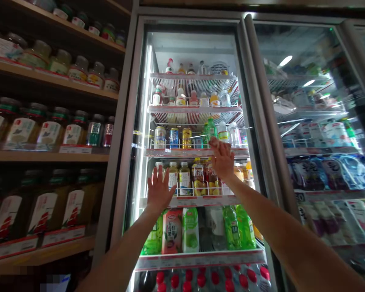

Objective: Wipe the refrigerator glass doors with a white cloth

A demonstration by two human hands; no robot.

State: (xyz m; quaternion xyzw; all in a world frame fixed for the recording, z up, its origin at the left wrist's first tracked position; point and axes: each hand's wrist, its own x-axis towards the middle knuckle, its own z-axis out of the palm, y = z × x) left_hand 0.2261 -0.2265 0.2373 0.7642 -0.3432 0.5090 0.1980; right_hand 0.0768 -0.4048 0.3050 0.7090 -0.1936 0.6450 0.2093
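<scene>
My left hand [160, 189] is raised with its fingers spread, palm toward the glass door [188, 52] of a lit drinks fridge. Whether it touches the glass I cannot tell. Higher and to the right, my right hand [224, 162] has a crumpled reddish-and-white cloth [220, 144] under its fingers, held at the glass. Behind the door, amber tea bottles [199, 176] and bottles with white labels [185, 178] stand on the shelf at hand height. Cans, among them a gold can [186, 138], and a green bottle [212, 128] stand one shelf up.
Wooden shelves [48, 155] with jars and bottles are at the left. A second glass door [304, 101] with packaged goods stands at the right. Large green bottles [231, 227] and red-capped bottles [200, 280] fill the lower fridge shelves.
</scene>
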